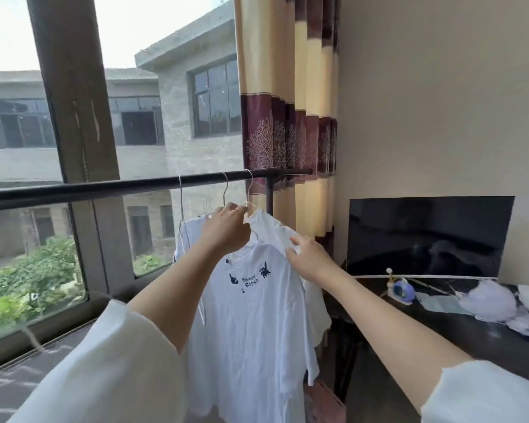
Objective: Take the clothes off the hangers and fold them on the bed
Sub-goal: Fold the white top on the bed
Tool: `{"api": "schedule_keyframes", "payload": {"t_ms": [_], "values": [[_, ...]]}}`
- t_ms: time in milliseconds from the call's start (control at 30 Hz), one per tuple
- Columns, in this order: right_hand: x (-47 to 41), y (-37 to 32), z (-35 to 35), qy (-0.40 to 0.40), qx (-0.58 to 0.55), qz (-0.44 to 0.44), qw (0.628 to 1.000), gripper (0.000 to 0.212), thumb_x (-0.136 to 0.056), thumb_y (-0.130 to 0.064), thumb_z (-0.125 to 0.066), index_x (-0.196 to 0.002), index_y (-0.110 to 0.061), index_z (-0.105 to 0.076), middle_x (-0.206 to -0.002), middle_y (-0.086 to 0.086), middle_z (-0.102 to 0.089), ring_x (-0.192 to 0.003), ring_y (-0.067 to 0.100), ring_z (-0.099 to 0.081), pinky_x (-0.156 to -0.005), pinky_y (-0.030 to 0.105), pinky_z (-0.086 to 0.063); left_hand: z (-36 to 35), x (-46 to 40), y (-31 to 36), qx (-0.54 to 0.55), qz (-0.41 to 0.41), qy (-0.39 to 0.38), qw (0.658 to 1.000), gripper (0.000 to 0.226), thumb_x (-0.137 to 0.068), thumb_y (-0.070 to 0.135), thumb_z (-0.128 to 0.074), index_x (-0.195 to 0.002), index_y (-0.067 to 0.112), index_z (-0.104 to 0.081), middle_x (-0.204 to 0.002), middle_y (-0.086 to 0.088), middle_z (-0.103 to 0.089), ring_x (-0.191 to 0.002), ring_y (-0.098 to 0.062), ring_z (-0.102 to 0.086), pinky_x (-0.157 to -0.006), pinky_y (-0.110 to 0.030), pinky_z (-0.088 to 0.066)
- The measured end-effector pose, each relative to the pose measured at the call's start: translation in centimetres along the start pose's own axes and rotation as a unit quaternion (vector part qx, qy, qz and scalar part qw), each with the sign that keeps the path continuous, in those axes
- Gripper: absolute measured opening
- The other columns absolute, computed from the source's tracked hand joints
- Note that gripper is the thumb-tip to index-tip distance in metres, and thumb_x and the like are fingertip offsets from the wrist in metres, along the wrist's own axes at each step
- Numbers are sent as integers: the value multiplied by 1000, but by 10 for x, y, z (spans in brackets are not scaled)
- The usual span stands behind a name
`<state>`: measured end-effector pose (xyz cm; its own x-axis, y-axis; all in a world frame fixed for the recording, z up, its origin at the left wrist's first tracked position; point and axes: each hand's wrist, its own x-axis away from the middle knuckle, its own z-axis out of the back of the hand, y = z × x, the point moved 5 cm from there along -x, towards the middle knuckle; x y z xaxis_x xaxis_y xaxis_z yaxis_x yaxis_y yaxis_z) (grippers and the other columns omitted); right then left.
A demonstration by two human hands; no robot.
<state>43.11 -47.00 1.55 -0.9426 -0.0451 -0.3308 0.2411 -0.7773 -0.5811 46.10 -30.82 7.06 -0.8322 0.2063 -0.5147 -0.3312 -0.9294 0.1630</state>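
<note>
Hanging from the black rail [104,188] by the window, the white T-shirt [251,325] with dark-blue cat print looks light, limp and crease-prone, best taken at neck and shoulder, where the left hand [226,228] grips the wire hanger [248,193] and the right hand [307,256] pinches the shoulder.

Three wire hangers [247,190] hook over one black rail [104,188] mid-frame. At least two white shirts [251,315] hang there; more cannot be told. Two hands [226,228] reach in. One monitor [428,236] stands at right.
</note>
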Motion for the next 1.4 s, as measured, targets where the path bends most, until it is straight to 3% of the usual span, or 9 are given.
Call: {"api": "schedule_keyframes", "payload": {"t_ms": [100, 233, 367, 533, 867, 1033, 1167, 1267, 1400], "values": [[-22, 20, -23, -73, 36, -9, 997, 44, -100, -31, -34, -138, -11, -38, -128, 9, -55, -128, 25, -40, -104, 35, -33, -29, -17, -6, -33, -20, -24, 999, 50, -100, 25, -37, -148, 21, -25, -157, -3, -18, -145, -24, -11, -114, -46, -23], [-37, 35, -45, -37, 135, 64, 988, 25, -102, -28, -27, -88, -13, -41, -88, 9, -50, -89, 33, -55, -67, 33, -34, -60, -25, -16, -70, -30, -62, 995, 47, -102, 37, -24, -148, 25, -27, -159, 1, -9, -147, -18, 5, -115, -52, -19], [-35, 41, -37, 47, 191, 140, 970, 39, -101, -41, -31, -88, -11, -52, -78, 10, -58, -79, 34, -60, -59, 32, -30, -75, -28, -28, -28, -16, -35, 999, 45, -102, 39, -25, -144, 28, -35, -157, 6, -19, -147, -14, -6, -112, -49, -26], [-28, 48, -22, 221, 202, 243, 923, 50, -87, -41, -49, -45, -13, -45, -32, 1, -35, -24, 24, -38, -35, 18, -17, -84, -32, -28, 9, -2, 30, 1000, 38, -100, 40, -38, -132, 26, -51, -150, 8, -35, -135, -16, -39, -95, -41, -45], [31, 129, -59, 229, 89, 358, 901, 54, -100, -28, -36, -48, -13, -39, -35, -2, -30, -28, 12, -27, -36, 21, -14, -104, -53, -31, 38, 31, 53, 997, 28, -99, 35, -41, -110, 11, -51, -145, 0, -35, -119, -25, -50, -77, -40, -45], [26, 164, -87, 182, 90, 276, 939, 51, -98, -29, -35, -50, -13, -38, -34, 0, -30, -30, 17, -22, -36, 19, -16, -92, -74, 8, 119, 53, 102, 986, 33, -98, 36, -44, -111, 7, -54, -137, -7, -46, -119, -23, -47, -81, -28, -32], [-3, 164, -77, 122, -7, 155, 980, 47, -98, -32, -42, -56, -22, -24, -42, -10, -24, -39, 12, -23, -49, 32, -24, -97, -58, 21, 201, 11, 197, 960, 37, -101, 29, -40, -134, 16, -45, -155, -2, -24, -134, -6, -30, -91, -16, -24], [-20, 156, -68, 116, -84, 116, 983, 47, -99, -23, -44, -57, -27, -23, -47, -10, -28, -45, 13, -29, -54, 39, -29, -110, -35, -8, 215, 95, 326, 916, 50, -93, 24, -40, -141, 9, -35, -149, -12, -32, -137, -21, -30, -110, -33, -27], [-32, 143, -55, 169, -141, 91, 971, 48, -99, -18, -45, -57, -29, -24, -47, -12, -29, -48, 13, -31, -56, 43, -34, -161, -24, -65, 174, 304, 171, 921, 69, -92, 29, -51, -149, 12, -17, -156, -8, -18, -143, -25, -17, -113, -41, -17]]}}
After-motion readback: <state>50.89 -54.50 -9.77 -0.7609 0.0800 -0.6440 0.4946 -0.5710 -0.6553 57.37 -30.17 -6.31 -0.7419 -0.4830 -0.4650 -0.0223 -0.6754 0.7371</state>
